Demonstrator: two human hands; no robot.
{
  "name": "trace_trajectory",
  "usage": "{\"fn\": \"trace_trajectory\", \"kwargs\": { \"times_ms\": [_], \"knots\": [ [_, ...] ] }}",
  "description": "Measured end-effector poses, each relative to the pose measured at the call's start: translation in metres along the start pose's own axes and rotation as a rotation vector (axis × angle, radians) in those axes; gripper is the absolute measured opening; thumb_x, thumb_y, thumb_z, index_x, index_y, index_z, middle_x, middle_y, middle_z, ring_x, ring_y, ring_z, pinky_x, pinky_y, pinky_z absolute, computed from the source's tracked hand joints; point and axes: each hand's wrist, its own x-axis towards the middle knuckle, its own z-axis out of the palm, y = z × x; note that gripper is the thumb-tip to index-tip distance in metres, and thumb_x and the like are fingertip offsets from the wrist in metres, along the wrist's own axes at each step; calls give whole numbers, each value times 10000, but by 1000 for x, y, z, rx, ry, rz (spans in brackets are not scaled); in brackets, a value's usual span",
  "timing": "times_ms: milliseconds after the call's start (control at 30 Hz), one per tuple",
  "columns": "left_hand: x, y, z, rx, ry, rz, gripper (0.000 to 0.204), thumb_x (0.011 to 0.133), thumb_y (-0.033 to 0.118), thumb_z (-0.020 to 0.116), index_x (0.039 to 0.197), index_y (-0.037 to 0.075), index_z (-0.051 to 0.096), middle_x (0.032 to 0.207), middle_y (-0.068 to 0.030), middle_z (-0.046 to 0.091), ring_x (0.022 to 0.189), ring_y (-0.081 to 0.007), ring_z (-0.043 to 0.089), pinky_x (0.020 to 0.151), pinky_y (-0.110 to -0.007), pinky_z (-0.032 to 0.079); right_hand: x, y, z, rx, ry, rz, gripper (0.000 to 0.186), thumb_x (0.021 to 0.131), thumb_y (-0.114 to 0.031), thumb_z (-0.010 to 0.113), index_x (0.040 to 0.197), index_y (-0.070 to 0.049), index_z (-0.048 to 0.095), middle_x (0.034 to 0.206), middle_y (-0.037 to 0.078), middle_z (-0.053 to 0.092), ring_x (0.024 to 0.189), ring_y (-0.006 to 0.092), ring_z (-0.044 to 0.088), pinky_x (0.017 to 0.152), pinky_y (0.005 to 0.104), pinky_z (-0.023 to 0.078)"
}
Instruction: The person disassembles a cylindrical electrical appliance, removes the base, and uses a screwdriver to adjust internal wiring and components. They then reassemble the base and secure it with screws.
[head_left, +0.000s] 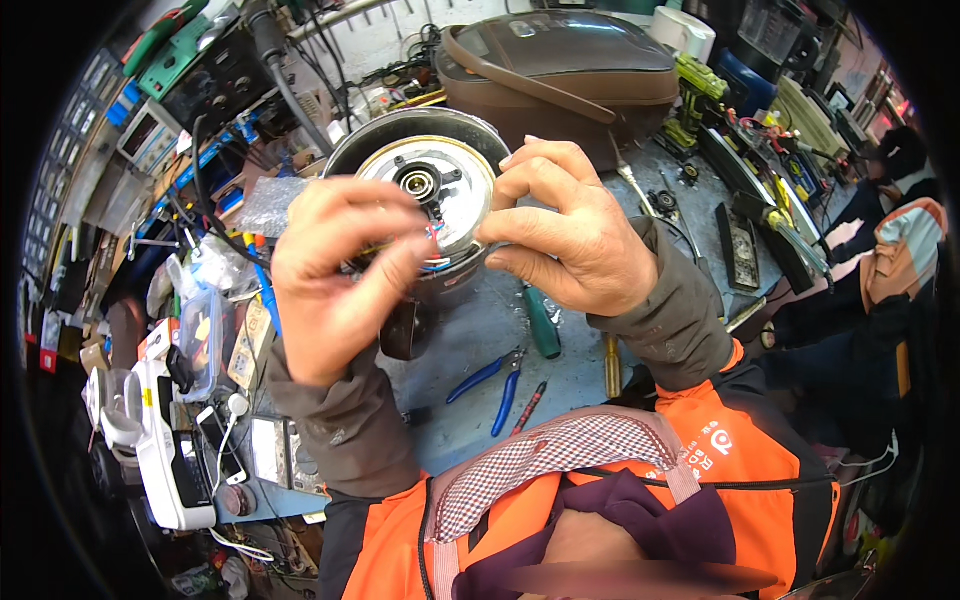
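A round black appliance housing point(440, 118) stands on the bench, its open side up, with a silver round plate point(466, 170) inside. The plate carries a black round fitting point(418, 183) at its middle. Thin red, blue and white wires point(436, 262) rise near its front edge. My right hand point(570, 225) is closed at the plate's right side, thumb and fingertips drawn together; what they pinch is too small to make out. Over the left front of the housing, my left hand point(345, 270) is smeared by motion, and its fingertips hide part of the plate. A black handle-like part point(403, 332) juts toward me.
Blue-handled cutters point(508, 390), a green-handled screwdriver point(543, 325) and a yellow-handled screwdriver point(612, 365) lie nearer me. Behind the housing stands a brown rice cooker point(560, 90). A green power drill point(697, 95) is at the far right. Clutter and a phone point(222, 445) fill the left.
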Motion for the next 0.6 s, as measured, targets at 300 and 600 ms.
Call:
{"fn": "trace_trajectory", "kwargs": {
  "times_ms": [300,600],
  "knots": [
    [0,-31,13,-87,157,-263,726,909,120,880,1549,-8,563,1615,-210,478,1494,-290,497,1261,-409,395,9,7,11,-20,28,-16,423,843,-128,887,1239,-73,750,1255,143,659,1210,390,610,1043,482,515],
    [2,-44,26,-461,380,-442,519,996,45,808,1469,-50,617,1318,-155,740,1185,-200,705,1063,-330,550,-75,9,-100,-139,184,339,330,905,-42,851,1220,3,762,1252,152,748,1166,299,714,1027,388,555]
  ]
}}
